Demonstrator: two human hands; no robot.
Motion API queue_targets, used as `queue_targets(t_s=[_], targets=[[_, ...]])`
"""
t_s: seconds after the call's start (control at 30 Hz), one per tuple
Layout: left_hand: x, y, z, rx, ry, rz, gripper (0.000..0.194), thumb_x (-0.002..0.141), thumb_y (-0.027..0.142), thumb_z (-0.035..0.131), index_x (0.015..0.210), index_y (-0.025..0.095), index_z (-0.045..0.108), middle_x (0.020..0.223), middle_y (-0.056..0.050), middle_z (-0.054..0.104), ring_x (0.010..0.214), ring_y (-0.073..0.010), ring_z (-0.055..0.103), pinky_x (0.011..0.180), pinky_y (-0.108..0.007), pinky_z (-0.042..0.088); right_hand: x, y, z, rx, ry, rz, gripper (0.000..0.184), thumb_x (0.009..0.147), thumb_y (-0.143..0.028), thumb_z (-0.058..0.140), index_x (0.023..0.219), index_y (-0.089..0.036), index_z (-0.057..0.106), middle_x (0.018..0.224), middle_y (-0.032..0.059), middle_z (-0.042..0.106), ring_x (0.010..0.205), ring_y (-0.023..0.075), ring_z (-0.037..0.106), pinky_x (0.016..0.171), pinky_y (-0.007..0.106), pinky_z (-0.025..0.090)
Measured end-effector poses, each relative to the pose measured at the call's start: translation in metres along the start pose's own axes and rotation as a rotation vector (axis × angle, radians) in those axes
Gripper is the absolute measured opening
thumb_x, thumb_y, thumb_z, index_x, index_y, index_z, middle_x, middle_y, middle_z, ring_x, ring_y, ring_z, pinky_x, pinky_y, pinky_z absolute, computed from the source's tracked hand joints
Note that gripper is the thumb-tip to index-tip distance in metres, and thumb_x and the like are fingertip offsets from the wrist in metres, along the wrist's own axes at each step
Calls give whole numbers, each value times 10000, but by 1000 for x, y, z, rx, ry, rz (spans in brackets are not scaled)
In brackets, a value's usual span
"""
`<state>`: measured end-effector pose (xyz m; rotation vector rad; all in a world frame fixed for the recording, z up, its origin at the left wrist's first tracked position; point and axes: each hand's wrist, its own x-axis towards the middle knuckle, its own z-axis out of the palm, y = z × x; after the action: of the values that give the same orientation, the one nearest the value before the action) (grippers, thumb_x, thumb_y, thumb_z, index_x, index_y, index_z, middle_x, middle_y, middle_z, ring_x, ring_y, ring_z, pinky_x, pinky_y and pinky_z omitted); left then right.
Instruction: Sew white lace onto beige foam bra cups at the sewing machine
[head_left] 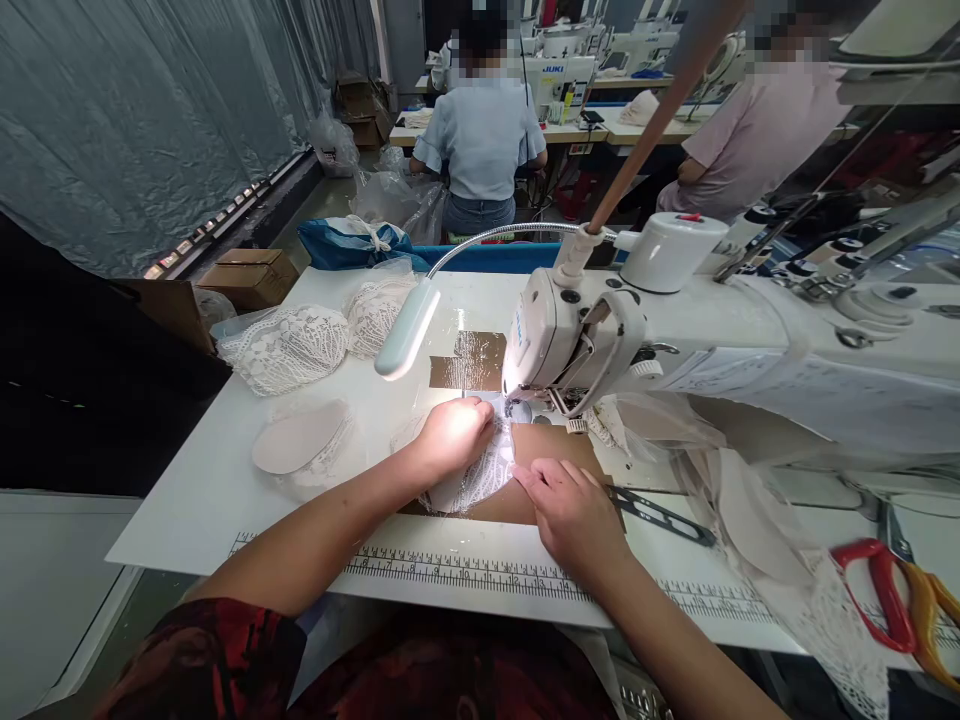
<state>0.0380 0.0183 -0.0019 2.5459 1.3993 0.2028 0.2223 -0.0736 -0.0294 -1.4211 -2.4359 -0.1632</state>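
A white lace cup piece [491,478] lies under the needle of the white sewing machine [551,340], on brown taped card [555,450]. My left hand [457,435] is closed on its upper left part, knuckles up, close to the presser foot. At the piece's right edge, my right hand [566,505] pinches the lace between thumb and index finger, its other fingers curled over the card. Part of the lace is hidden behind my left hand. Beside my right hand lies a dark slotted strip [664,515].
Finished-looking lace cups [289,345] and a beige cup [300,440] lie at left. A lamp [409,330] hangs over the table. At right are sheer lace pieces [765,520] and red-and-orange-handled scissors [885,600]. Two people [484,140] sit ahead. A printed ruler [465,575] runs along the front.
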Motion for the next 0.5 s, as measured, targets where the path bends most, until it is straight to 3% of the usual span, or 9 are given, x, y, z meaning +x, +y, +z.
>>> queue_targets(t_s=[0.33,0.5], targets=[[-2,-1,8,43,44,38,221,921,200,390,783,150,555,756,-71,593,690,-181,536,605,-286,411,0,0,2,20,8,5,361,779,-9,458,1032,-181,649,766,35,586,702,174,436,632,295,274],[-3,-5,9,29,69,149,208,906,171,407,899,170,615,885,-57,600,750,-163,543,596,-256,404,0,0,1,15,2,7,377,760,1,465,1036,-181,648,770,33,586,712,174,435,632,291,273]])
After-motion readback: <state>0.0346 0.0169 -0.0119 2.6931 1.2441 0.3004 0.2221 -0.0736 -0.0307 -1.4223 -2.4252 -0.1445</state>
